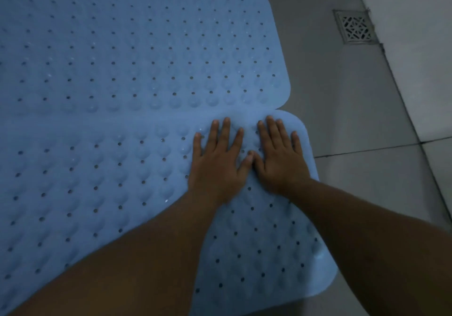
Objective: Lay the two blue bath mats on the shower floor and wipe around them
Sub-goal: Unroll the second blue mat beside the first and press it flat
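A home shower area, marked by grey floor tiles [342, 100], a metal floor drain [355, 27] and blue perforated bath mats [137, 46]

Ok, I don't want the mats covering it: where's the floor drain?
In the head view the floor drain sits upper right, uncovered on the grey floor, right of the far mat, by the wall.

The far mat [137, 46] runs out of view past the left and top edges, and the near mat [85, 181] past the left and bottom edges, so neither shows its full length. Both forearms hide a wide strip of the near mat, and the left hand [216, 166] and right hand [278, 159] cover the bumps beneath them
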